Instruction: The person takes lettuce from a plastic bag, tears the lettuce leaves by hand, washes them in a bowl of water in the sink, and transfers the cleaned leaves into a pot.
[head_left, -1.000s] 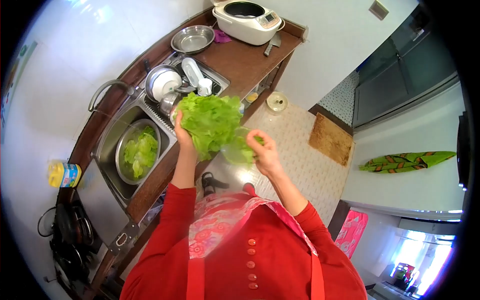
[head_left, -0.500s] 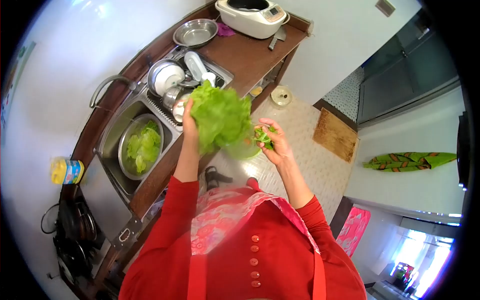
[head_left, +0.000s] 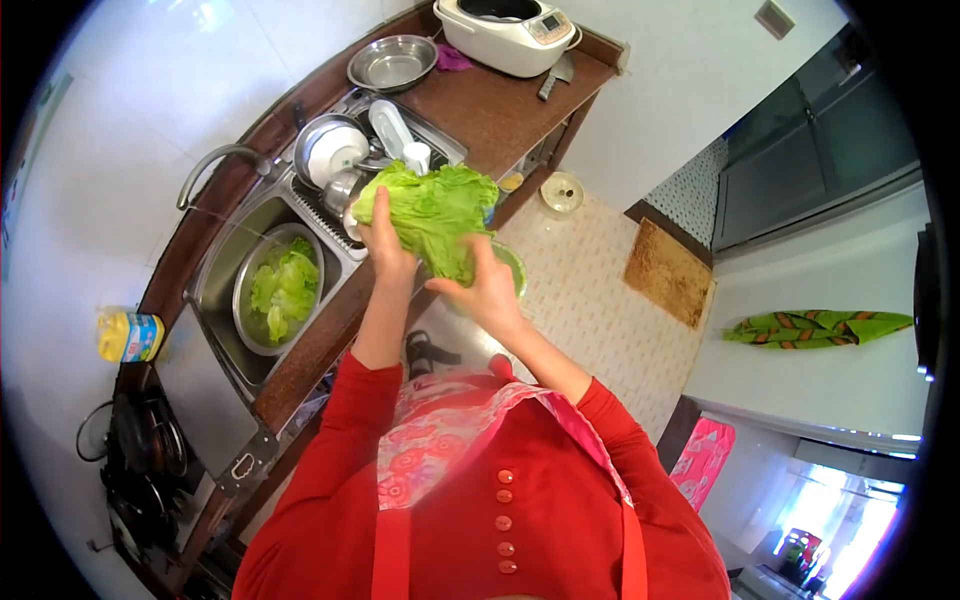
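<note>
A leafy head of green lettuce (head_left: 440, 200) is in my left hand (head_left: 388, 240), whose fingers are wrapped round its stem end at the left. My right hand (head_left: 487, 290) is at the lettuce's lower right edge, thumb and fingers apart. Its fingertips are slightly blurred, and I see nothing held in it. Partly hidden behind that hand is a green-rimmed container (head_left: 518, 265) below the lettuce. To the left, a metal basin (head_left: 243, 318) in the sink holds loose lettuce leaves (head_left: 285, 285).
The sink (head_left: 222, 255) has a curved faucet (head_left: 205, 165) and a rack of dishes (head_left: 335, 155). Farther along the brown counter (head_left: 480, 110) are a metal bowl (head_left: 392, 65), a rice cooker (head_left: 505, 35) and a cleaver (head_left: 556, 76). A yellow-labelled bottle (head_left: 130, 338) stands left.
My right hand has moved left to the lettuce, and the green pieces it held are out of its fingers. The lettuce is less blurred.
</note>
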